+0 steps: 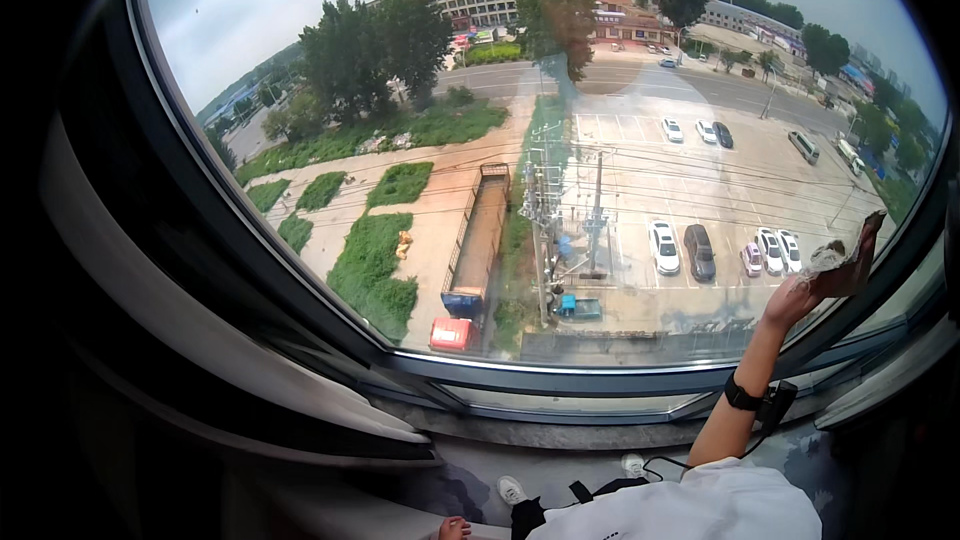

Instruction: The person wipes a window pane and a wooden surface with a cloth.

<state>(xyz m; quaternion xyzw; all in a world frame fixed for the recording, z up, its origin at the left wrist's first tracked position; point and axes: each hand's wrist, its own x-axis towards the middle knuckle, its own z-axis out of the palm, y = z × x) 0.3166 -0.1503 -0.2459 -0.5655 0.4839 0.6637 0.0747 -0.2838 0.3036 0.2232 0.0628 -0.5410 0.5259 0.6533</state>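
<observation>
My right hand (791, 301) is raised at the right side of a large window pane (622, 202). It grips a cleaning cloth (849, 270), reddish-brown with a ragged whitish edge, close to the window's right-hand frame. Whether the cloth touches the glass, I cannot tell. Low at the bottom edge, my left hand (454, 529) shows only in part, with its fingers bent. The picture's edge cuts off the rest of it, and nothing in it is visible.
A dark metal window frame (570, 382) curves around the glass above a stone sill (570, 435). A black wrist strap (742, 392) with a cabled device sits on my right forearm. My white shoes (512, 490) stand on the grey floor (480, 457). Outside lie a parking lot, trees and a truck.
</observation>
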